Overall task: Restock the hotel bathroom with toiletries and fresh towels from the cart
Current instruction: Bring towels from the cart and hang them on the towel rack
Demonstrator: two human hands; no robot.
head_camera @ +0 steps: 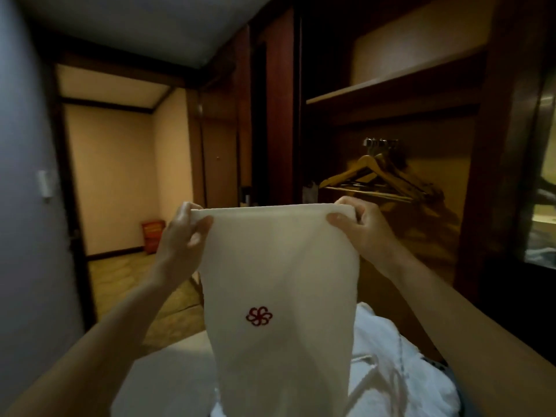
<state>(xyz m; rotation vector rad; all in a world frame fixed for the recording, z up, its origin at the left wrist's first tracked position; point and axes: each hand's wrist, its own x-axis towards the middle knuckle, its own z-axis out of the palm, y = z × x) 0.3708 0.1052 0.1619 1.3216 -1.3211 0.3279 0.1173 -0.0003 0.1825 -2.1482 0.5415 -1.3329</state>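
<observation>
Our left hand (183,233) and right hand (359,225) pinch the towel's (279,266) top corners. It hangs before the hangers (379,176).

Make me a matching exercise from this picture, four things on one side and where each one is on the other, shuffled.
Things: 1 towel; 2 hangers; 3 red box; 4 switch.
Places: A on the grey wall; B on the floor; C held up by left hand and right hand; D under the shelf.
Pairs: 1-C, 2-D, 3-B, 4-A.
</observation>
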